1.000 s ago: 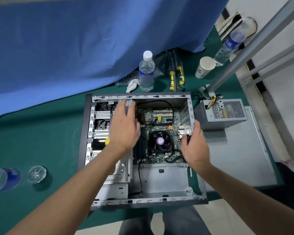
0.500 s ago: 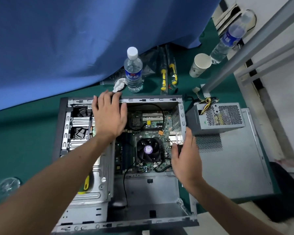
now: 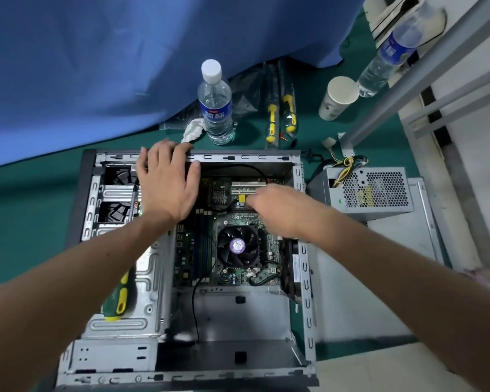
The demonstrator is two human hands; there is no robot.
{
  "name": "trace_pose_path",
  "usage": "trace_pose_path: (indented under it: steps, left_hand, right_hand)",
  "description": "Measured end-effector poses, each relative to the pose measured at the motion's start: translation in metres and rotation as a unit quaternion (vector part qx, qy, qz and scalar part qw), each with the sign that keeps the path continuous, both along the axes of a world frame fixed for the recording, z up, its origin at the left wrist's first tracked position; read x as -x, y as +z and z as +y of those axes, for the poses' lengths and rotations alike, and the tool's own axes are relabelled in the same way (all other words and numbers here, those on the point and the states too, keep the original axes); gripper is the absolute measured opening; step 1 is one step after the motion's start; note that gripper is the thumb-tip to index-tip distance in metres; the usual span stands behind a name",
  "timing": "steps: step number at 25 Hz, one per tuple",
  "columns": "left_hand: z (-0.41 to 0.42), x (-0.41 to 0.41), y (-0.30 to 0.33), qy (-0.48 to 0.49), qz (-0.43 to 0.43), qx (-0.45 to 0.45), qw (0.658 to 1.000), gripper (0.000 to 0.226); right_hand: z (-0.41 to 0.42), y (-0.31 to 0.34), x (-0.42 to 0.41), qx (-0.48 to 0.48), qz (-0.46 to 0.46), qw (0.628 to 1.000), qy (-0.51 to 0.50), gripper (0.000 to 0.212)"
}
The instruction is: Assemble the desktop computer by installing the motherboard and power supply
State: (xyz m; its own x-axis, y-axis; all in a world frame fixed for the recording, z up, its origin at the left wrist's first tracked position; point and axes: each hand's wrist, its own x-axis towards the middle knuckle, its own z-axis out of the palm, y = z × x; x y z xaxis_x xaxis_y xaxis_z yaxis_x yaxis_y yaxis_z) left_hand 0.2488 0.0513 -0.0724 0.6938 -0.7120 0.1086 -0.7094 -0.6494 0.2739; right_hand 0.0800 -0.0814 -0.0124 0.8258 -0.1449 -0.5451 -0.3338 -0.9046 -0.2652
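An open grey computer case [image 3: 238, 158] lies on its side on the green table. The motherboard [image 3: 187, 250] sits inside it, with a black CPU fan [image 3: 237, 246] at its middle. My left hand [image 3: 167, 185] rests flat, fingers straight, on the case's far rim and drive cage. My right hand [image 3: 277, 210] hovers over the board's far part near the white slots, fingers bent down; it is blurred and any hold is unclear. The grey power supply [image 3: 371, 190] stands outside the case to the right, its wires loose.
A green-and-yellow screwdriver [image 3: 119, 298] lies on the drive cage. Behind the case stand a water bottle [image 3: 215, 108], a crumpled tissue [image 3: 193, 130], two packed yellow screwdrivers [image 3: 280, 114], a paper cup [image 3: 337, 99] and a second bottle [image 3: 388, 55]. The side panel [image 3: 393, 250] lies at right.
My right hand left the case's right wall and moved left and farther over the motherboard. My left hand slid to the case's far rim. The view shifted closer.
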Motion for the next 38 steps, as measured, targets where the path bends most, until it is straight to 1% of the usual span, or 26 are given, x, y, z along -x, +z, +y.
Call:
trace_pose_path:
  steps: [2, 4, 7, 9, 11, 13, 15, 17, 19, 21, 23, 25, 26, 27, 28, 31, 33, 34, 36, 37, 38]
  left_hand:
    - [0.001, -0.001, -0.001, -0.001, -0.002, 0.001, 1.0, 0.048]
    - [0.0, -0.002, 0.0, 0.001, -0.004, 0.002, 1.0, 0.047]
    - [0.001, -0.002, -0.001, -0.003, 0.005, 0.008, 1.0, 0.048]
    - [0.002, -0.001, 0.0, -0.001, 0.006, 0.007, 1.0, 0.047]
    - [0.002, 0.0, 0.0, -0.001, 0.003, 0.006, 1.0, 0.047]
    - [0.001, 0.0, 0.0, -0.002, 0.003, 0.008, 1.0, 0.047]
    - [0.001, -0.001, 0.001, -0.001, 0.006, 0.008, 1.0, 0.047]
    - [0.001, -0.002, 0.002, 0.0, 0.006, 0.007, 1.0, 0.047]
    - [0.002, -0.002, 0.002, 0.0, 0.003, 0.007, 1.0, 0.046]
    - [0.002, -0.002, 0.001, -0.003, 0.004, 0.01, 1.0, 0.044]
    - [0.001, -0.002, 0.002, -0.004, 0.007, 0.012, 1.0, 0.044]
    - [0.001, -0.002, 0.002, -0.001, 0.006, 0.013, 1.0, 0.044]
    - [0.001, -0.002, 0.002, 0.0, 0.006, 0.013, 1.0, 0.045]
    - [0.001, -0.002, 0.002, 0.0, 0.007, 0.012, 1.0, 0.045]
    - [0.001, -0.001, 0.003, -0.001, 0.008, 0.011, 1.0, 0.045]
    - [0.001, -0.001, 0.005, -0.003, 0.011, 0.009, 1.0, 0.046]
    - [0.001, -0.001, 0.004, -0.003, 0.01, 0.008, 1.0, 0.045]
    - [0.001, -0.001, 0.004, -0.004, 0.01, 0.008, 1.0, 0.045]
    - [0.001, -0.001, 0.004, -0.004, 0.011, 0.009, 1.0, 0.045]
    - [0.001, -0.001, 0.004, -0.004, 0.011, 0.009, 1.0, 0.044]
    - [0.001, -0.001, 0.004, -0.003, 0.011, 0.009, 1.0, 0.044]
  right_hand:
    - [-0.008, -0.008, -0.025, 0.011, 0.084, 0.994, 0.068, 0.015]
    - [-0.008, -0.018, -0.042, 0.029, 0.157, 0.982, 0.098, 0.018]
    - [-0.008, -0.04, -0.046, -0.015, 0.254, 0.964, 0.075, 0.021]
    - [-0.008, -0.046, -0.042, -0.026, 0.28, 0.957, 0.068, 0.028]
    - [-0.015, -0.045, -0.046, 0.003, 0.271, 0.96, 0.068, 0.027]
    - [-0.025, -0.036, -0.052, 0.05, 0.236, 0.968, 0.071, 0.023]
    - [-0.033, -0.033, -0.055, 0.089, 0.211, 0.97, 0.085, 0.026]
    - [-0.033, -0.035, -0.057, 0.106, 0.22, 0.966, 0.09, 0.029]
    - [-0.029, -0.041, -0.058, 0.095, 0.231, 0.965, 0.085, 0.029]
    - [-0.03, -0.046, -0.058, 0.05, 0.22, 0.972, 0.068, 0.031]
    - [-0.033, -0.047, -0.057, -0.024, 0.191, 0.981, 0.035, 0.022]
    - [-0.032, -0.044, -0.055, -0.099, 0.173, 0.98, 0.014, 0.014]
    - [-0.032, -0.042, -0.054, -0.118, 0.167, 0.979, 0.009, 0.01]
    - [-0.032, -0.042, -0.053, -0.118, 0.165, 0.979, 0.008, 0.01]
    - [-0.032, -0.043, -0.052, -0.096, 0.17, 0.981, 0.011, 0.01]
    - [-0.029, -0.043, -0.051, 0.031, 0.192, 0.978, 0.072, 0.005]
    - [-0.031, -0.044, -0.053, 0.069, 0.197, 0.974, 0.092, 0.016]
    - [-0.032, -0.042, -0.055, 0.071, 0.199, 0.973, 0.096, 0.017]
    - [-0.034, -0.044, -0.056, 0.046, 0.206, 0.973, 0.091, 0.004]
    - [-0.034, -0.046, -0.056, 0.026, 0.211, 0.974, 0.083, 0.003]
    - [-0.033, -0.048, -0.054, 0.018, 0.219, 0.972, 0.086, 0.007]
